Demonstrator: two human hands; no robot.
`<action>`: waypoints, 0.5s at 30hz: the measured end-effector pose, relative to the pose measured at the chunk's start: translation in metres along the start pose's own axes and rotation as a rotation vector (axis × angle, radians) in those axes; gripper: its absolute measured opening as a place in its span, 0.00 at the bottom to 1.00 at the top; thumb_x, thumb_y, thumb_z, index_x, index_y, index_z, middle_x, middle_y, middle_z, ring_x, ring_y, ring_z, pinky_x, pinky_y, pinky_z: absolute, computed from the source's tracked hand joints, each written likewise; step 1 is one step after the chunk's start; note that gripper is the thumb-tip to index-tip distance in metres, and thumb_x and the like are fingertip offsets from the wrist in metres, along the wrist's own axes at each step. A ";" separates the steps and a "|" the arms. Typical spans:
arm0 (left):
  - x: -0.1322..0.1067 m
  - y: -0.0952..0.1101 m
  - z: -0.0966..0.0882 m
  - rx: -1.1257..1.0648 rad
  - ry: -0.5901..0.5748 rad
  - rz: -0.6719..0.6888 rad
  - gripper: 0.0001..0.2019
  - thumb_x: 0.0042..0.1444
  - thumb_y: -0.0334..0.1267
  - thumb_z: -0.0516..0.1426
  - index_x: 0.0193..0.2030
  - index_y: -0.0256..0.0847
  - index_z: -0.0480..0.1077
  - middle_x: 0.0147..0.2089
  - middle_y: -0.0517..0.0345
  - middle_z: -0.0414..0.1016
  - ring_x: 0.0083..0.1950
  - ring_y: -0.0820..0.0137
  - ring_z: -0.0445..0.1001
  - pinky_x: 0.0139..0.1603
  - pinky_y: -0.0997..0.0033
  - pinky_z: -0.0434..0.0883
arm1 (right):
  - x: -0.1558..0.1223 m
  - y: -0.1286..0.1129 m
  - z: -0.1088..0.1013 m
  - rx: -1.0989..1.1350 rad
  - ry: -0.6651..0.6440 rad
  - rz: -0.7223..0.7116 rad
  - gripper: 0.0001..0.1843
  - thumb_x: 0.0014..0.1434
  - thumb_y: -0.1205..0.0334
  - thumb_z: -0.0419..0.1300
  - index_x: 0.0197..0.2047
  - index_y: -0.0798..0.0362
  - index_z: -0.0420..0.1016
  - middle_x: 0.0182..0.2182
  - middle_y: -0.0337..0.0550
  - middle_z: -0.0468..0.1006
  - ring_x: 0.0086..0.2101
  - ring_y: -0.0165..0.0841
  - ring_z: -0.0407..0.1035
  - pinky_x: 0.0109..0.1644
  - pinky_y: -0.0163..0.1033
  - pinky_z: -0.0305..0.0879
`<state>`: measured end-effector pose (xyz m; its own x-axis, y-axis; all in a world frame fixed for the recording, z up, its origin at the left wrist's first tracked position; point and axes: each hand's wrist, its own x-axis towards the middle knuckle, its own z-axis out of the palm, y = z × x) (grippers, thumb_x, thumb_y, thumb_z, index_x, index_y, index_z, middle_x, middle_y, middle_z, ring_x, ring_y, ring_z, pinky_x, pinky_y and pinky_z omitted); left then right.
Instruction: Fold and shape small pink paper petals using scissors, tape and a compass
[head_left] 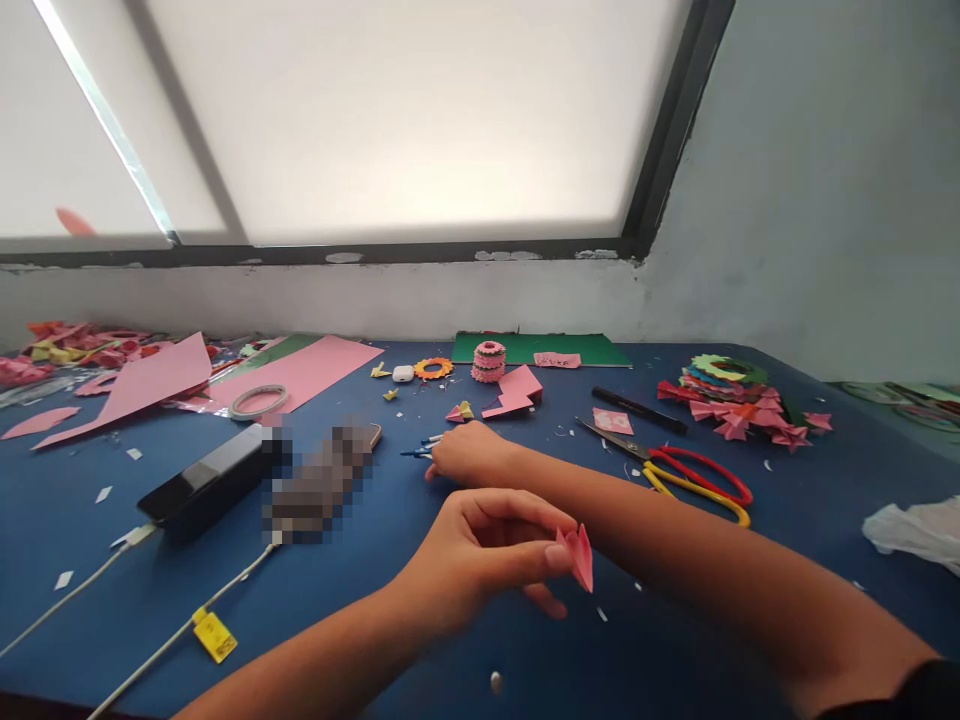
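Observation:
My left hand [480, 550] hovers over the blue table [675, 620] and pinches a small folded pink paper piece [579, 555] between thumb and fingers. My right hand [469, 452] reaches across further back, its fingers closed on a thin blue-and-white tool [420, 447] lying on the table; I cannot tell what kind of tool it is. Just beyond that hand lie small folded pink and yellow paper bits [461, 411] and a folded pink sheet [515, 392].
Red-and-yellow scissors [679, 470] and a black pen [639, 410] lie to the right, near a pile of folded paper stars [739, 400]. Left are pink sheets [300, 368], a tape ring [259, 401], a black power bank [210, 482], a phone and white cables [172, 635]. Green card [540, 348] lies by the wall.

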<state>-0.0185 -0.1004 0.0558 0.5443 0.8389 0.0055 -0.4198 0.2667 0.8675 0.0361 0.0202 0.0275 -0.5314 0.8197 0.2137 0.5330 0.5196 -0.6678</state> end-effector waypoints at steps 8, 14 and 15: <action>0.003 0.006 -0.008 0.032 0.051 0.135 0.04 0.46 0.27 0.65 0.30 0.37 0.78 0.29 0.60 0.76 0.29 0.77 0.74 0.25 0.83 0.75 | -0.009 0.000 -0.022 -0.024 -0.122 -0.020 0.11 0.63 0.56 0.52 0.45 0.50 0.70 0.46 0.44 0.72 0.40 0.31 0.69 0.44 0.42 0.68; 0.004 0.004 -0.011 0.081 0.076 0.169 0.05 0.47 0.27 0.65 0.31 0.38 0.78 0.29 0.61 0.77 0.29 0.78 0.75 0.30 0.82 0.75 | -0.092 -0.012 -0.082 0.246 0.038 0.012 0.17 0.66 0.52 0.43 0.31 0.52 0.63 0.26 0.36 0.70 0.26 0.26 0.67 0.31 0.34 0.67; 0.004 0.003 -0.011 0.098 0.077 0.171 0.05 0.46 0.27 0.65 0.31 0.39 0.78 0.29 0.62 0.77 0.29 0.78 0.75 0.30 0.82 0.75 | -0.106 -0.013 -0.089 0.405 0.056 0.051 0.17 0.64 0.52 0.46 0.30 0.52 0.64 0.26 0.36 0.70 0.26 0.26 0.67 0.31 0.34 0.67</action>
<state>-0.0258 -0.0909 0.0532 0.4120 0.9030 0.1222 -0.4267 0.0727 0.9015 0.1437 -0.0522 0.0771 -0.4682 0.8598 0.2037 0.2501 0.3500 -0.9027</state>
